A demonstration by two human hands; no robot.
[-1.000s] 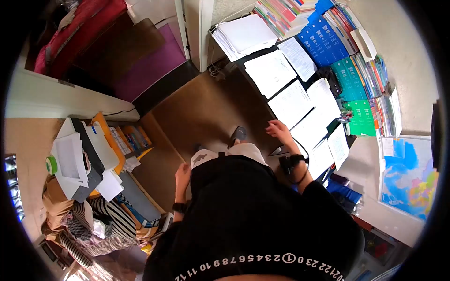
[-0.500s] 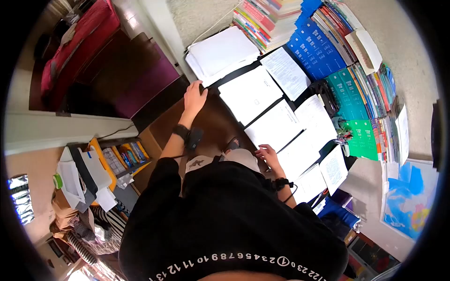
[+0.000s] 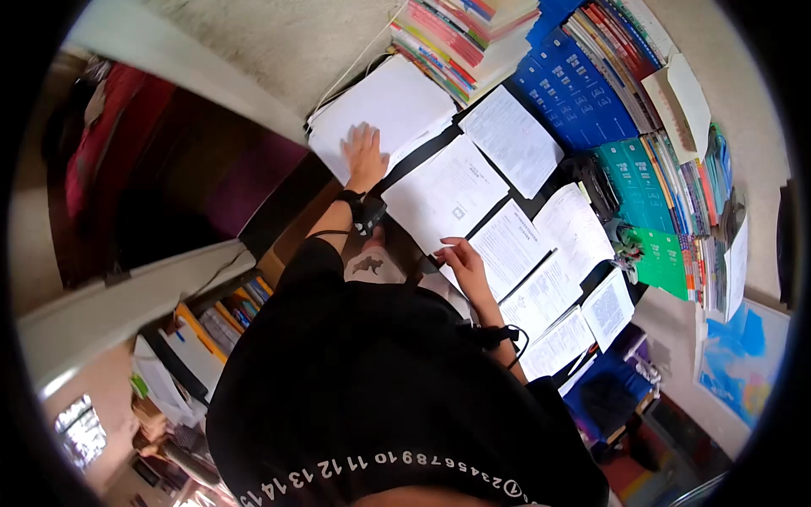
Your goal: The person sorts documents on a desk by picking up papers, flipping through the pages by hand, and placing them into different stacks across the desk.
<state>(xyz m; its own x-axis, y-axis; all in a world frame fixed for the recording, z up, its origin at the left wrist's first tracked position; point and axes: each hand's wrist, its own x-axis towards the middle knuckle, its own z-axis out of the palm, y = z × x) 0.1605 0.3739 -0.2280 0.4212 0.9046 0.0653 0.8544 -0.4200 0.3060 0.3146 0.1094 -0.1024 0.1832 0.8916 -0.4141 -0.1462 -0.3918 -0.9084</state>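
Note:
My left hand [image 3: 365, 158] lies with fingers stretched over the near corner of a thick stack of white paper [image 3: 393, 97]. It looks to be resting on the top sheet. Lower right, my right hand [image 3: 463, 264] hovers by the desk's front edge, fingers loosely bent and apart, with nothing visible in them. Beside it are a printed booklet [image 3: 448, 190] with a small square emblem and another printed sheet [image 3: 509, 245]. Whether the right fingertips touch the booklet's edge I cannot tell. Each wrist wears a black strap, the left one with a small device.
More printed pages [image 3: 512, 139] cover the black desk. A tall pile of books [image 3: 460, 42] stands behind the stack. Blue [image 3: 574, 84], teal [image 3: 634, 182] and green [image 3: 659, 258] file boxes line the wall with books. A shelf with folders [image 3: 198, 346] is on the left.
My left hand has moved from the desk's edge up onto the paper stack. My right hand has shifted slightly up and left, nearer the booklet. The whole view has turned and moved closer to the desk.

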